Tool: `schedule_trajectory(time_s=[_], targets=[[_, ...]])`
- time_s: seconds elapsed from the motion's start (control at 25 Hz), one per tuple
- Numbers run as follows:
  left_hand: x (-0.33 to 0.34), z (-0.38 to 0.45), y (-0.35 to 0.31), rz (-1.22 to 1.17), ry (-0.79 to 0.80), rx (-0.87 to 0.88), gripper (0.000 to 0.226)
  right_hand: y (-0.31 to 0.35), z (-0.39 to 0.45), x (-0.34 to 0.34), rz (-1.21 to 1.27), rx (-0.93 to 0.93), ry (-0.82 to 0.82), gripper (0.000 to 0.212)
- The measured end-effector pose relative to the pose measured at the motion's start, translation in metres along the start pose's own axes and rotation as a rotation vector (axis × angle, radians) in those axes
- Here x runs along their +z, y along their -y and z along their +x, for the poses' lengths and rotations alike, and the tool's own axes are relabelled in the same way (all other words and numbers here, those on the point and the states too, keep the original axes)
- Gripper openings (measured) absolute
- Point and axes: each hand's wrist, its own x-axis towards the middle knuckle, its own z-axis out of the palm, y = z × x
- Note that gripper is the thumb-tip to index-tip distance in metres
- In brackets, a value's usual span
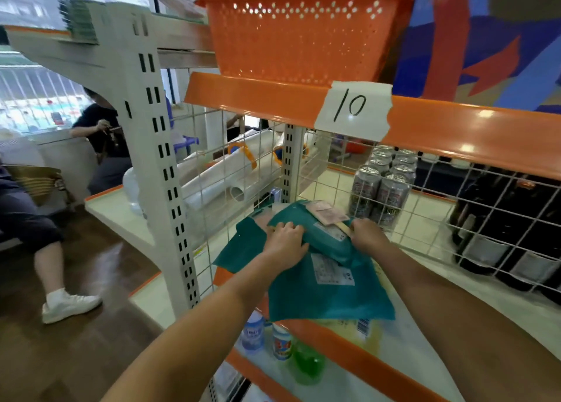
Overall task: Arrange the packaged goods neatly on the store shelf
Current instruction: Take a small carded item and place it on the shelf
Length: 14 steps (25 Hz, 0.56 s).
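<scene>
Several teal plastic mailer packages lie stacked on the cream store shelf [431, 268] with an orange front edge. The top teal package [326, 238], padded and bearing white and pink labels, is gripped at both ends: my left hand [287, 239] curls over its left end, my right hand [365, 234] holds its right end. A flat teal package [328, 295] with a white label lies beneath and hangs over the shelf's front. Another teal package [239, 250] sticks out to the left under my left wrist.
A pack of silver cans [382, 186] stands behind the packages. Dark bottles [510, 228] sit behind a wire divider to the right. An orange basket [300, 31] rests on the shelf above, over a paper tag marked 10. Small bottles [267, 338] stand on the lower shelf. People sit at left.
</scene>
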Motion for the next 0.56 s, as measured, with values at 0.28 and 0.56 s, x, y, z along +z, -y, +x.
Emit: schedule_trajectory(time_s=[0.28, 0.56], targets=[[0.002, 0.007, 0.006, -0.087, -0.039, 0.078, 0.040, 0.005, -0.027, -0.030, 0.582, 0.246, 0.296, 0.014], [0.005, -0.004, 0.005, -0.070, -0.035, 0.135, 0.039, 0.003, -0.060, -0.019, 1.387, 0.486, 0.299, 0.013]])
